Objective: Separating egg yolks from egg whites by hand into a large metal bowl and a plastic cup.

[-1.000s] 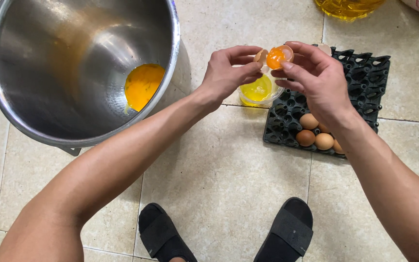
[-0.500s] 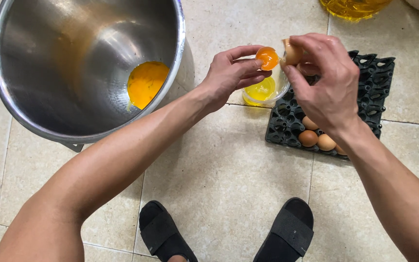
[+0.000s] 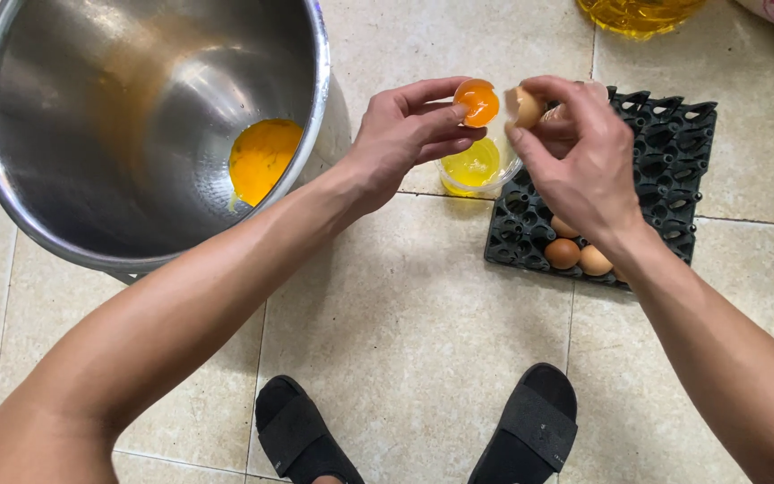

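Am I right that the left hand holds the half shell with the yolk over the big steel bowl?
Not quite. The head view shows the left hand holding the half shell with the yolk over the small clear cup, not the big steel bowl, which stands to the left.

A black moulded egg tray (image 3: 674, 152) lies on the tiled floor at the right, holding a few brown eggs (image 3: 579, 254) at its near edge. No labels, signs or screens show anywhere.
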